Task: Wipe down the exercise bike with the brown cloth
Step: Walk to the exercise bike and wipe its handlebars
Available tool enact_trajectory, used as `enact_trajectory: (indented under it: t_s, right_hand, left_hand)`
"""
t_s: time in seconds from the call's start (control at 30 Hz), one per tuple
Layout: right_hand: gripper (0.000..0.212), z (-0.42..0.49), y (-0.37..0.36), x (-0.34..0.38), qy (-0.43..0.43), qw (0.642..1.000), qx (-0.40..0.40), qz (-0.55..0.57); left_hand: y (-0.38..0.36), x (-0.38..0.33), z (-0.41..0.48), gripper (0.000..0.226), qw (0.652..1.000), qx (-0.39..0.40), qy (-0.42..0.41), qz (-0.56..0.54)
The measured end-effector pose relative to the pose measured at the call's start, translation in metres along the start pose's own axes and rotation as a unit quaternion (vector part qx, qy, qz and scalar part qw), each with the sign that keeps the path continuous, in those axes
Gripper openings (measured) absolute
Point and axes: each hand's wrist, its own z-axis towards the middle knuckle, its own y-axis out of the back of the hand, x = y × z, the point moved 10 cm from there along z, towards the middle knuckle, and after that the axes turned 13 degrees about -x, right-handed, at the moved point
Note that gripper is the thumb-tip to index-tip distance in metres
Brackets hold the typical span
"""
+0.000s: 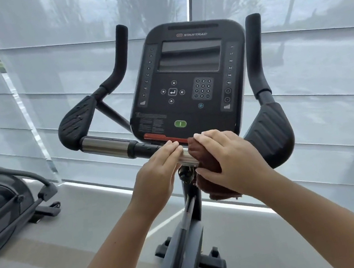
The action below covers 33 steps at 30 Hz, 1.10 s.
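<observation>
The black exercise bike stands in front of me, its console (188, 81) facing me between two upright handlebar horns. A horizontal handlebar (108, 145) with a silver section runs below the console. My right hand (226, 160) presses the brown cloth (207, 168) around the bar's right part, just under the console; a fold of cloth hangs below the hand. My left hand (157, 174) rests flat on the bar right beside the cloth, fingers straight and together, gripping nothing. The bike's post and base (189, 247) drop away beneath my arms.
Another exercise machine (3, 203) stands at the left on the grey floor. Large windows with translucent blinds (66, 58) close off the space behind the bike. The black elbow pads (268, 133) flank the console on both sides.
</observation>
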Motion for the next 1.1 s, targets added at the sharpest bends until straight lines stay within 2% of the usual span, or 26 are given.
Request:
enact_trajectory:
  t_s: [0.07,0.17,0.23,0.3,0.4,0.47,0.5,0.57,0.63,0.7,0.73,0.8,0.87,0.9,0.97,1.0,1.07,1.1]
  right_hand:
    - [0.057,0.012,0.0,-0.006,-0.04,0.999,0.003,0.014]
    - [0.037,0.038,-0.016,-0.032,-0.145,0.983,0.075,0.085]
    - [0.033,0.045,-0.024,-0.038,-0.154,0.979,0.109,0.079]
    - [0.044,0.033,-0.027,-0.028,-0.133,0.981,0.118,0.078]
    - [0.071,0.0,-0.01,0.005,-0.035,0.999,0.005,-0.036]
    - [0.074,-0.015,-0.008,0.018,0.026,0.992,-0.039,-0.119]
    - [0.071,-0.013,-0.009,0.017,0.04,0.992,-0.04,-0.114]
    - [0.062,0.009,-0.011,0.002,-0.001,1.0,0.005,-0.003]
    - [0.052,0.027,-0.023,-0.019,-0.106,0.977,0.132,0.127]
    - [0.049,0.031,-0.031,-0.029,-0.141,0.965,0.165,0.145]
    - [0.05,0.028,-0.028,-0.026,-0.128,0.975,0.135,0.12]
    - [0.054,0.014,-0.016,-0.008,-0.046,0.999,-0.005,-0.001]
    - [0.054,-0.009,-0.012,0.013,0.015,0.987,-0.101,-0.121]
    - [0.053,-0.013,-0.013,0.016,0.025,0.982,-0.116,-0.145]
    - [0.054,0.003,-0.012,0.013,0.027,0.993,-0.083,-0.081]
    - [0.055,0.016,-0.014,0.004,-0.014,1.0,-0.028,-0.004]
    - [0.054,0.03,-0.027,-0.016,-0.128,0.973,0.127,0.147]
    - [0.054,0.031,-0.032,-0.021,-0.151,0.96,0.161,0.17]
  left_hand:
    - [-0.001,0.0,-0.002,0.039,1.0,0.0,0.001,-0.01]
    - [0.0,0.003,-0.002,0.039,1.0,-0.003,0.008,-0.019]
    - [0.001,0.006,-0.001,0.041,1.0,-0.003,0.017,-0.023]
    - [0.001,0.006,-0.001,0.041,0.999,-0.002,0.022,-0.03]
    - [0.0,0.008,-0.002,0.041,0.999,0.002,0.03,-0.045]
    - [-0.001,0.01,-0.001,0.041,0.998,0.002,0.032,-0.053]
    - [-0.001,0.011,-0.001,0.041,0.998,0.001,0.033,-0.056]
    - [-0.001,0.011,-0.002,0.04,0.998,0.0,0.035,-0.06]
    - [-0.001,0.011,-0.001,0.039,0.997,-0.004,0.037,-0.062]
    - [0.0,0.011,0.0,0.037,0.997,-0.013,0.042,-0.063]
    - [0.001,0.012,0.001,0.036,0.997,-0.015,0.044,-0.064]
    - [0.0,0.012,0.0,0.036,0.997,-0.015,0.048,-0.065]
    - [-0.001,0.013,0.0,0.037,0.997,-0.011,0.048,-0.061]
    - [-0.001,0.014,0.0,0.038,0.997,-0.009,0.046,-0.059]
    - [-0.001,0.013,0.0,0.04,0.998,-0.004,0.04,-0.053]
    - [0.0,0.011,0.001,0.041,0.998,0.0,0.032,-0.047]
    - [0.001,0.007,0.002,0.042,0.999,0.009,0.004,-0.031]
    - [0.003,0.004,0.0,0.042,1.0,0.013,-0.012,-0.019]
